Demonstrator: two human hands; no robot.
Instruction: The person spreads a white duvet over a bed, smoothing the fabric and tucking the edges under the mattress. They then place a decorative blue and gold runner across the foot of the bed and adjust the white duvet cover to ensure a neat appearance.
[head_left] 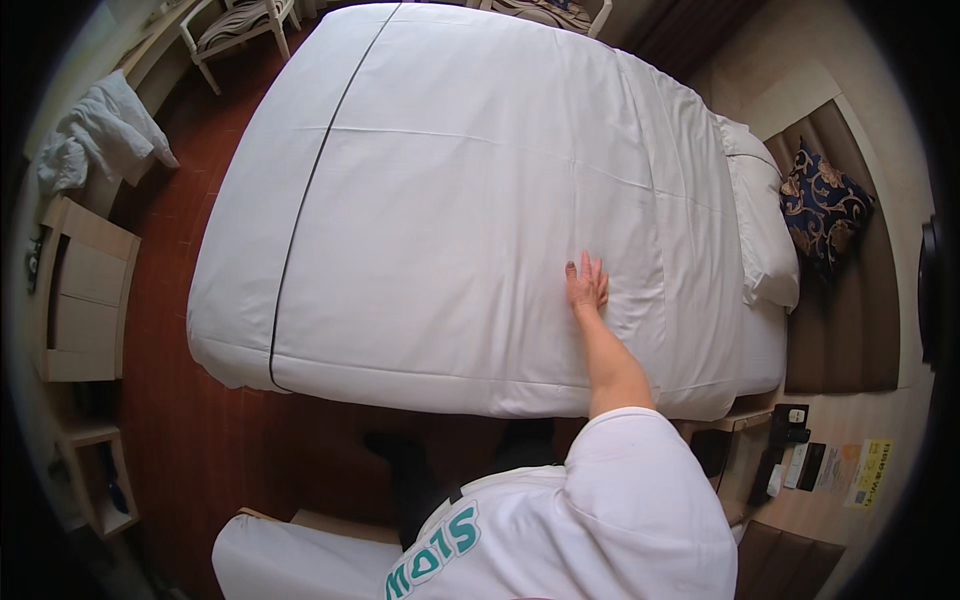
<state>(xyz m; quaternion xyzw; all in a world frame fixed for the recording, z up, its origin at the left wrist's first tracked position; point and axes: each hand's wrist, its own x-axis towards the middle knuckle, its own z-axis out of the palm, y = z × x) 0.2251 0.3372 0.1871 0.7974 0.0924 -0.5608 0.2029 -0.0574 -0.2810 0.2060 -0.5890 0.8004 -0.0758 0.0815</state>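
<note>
My right hand [587, 285] lies palm down on a white duvet [420, 240] that covers a wide bed. Its fingers are spread and hold nothing. Soft wrinkles run through the cloth around the hand and toward the pillow end, while the left part looks smoother. A thin dark line [318, 170] crosses the duvet near its left end. White pillows [765, 220] rest at the right end of the bed, partly hidden by one another. My left hand is out of view.
A dark blue patterned cushion [825, 205] leans on the brown padded headboard [850, 330]. White cloth [105, 135] hangs over furniture at the left. Chairs [240, 25] stand beyond the bed. Another white-covered bed [290, 560] is behind me, and a nightstand [745, 425] sits lower right.
</note>
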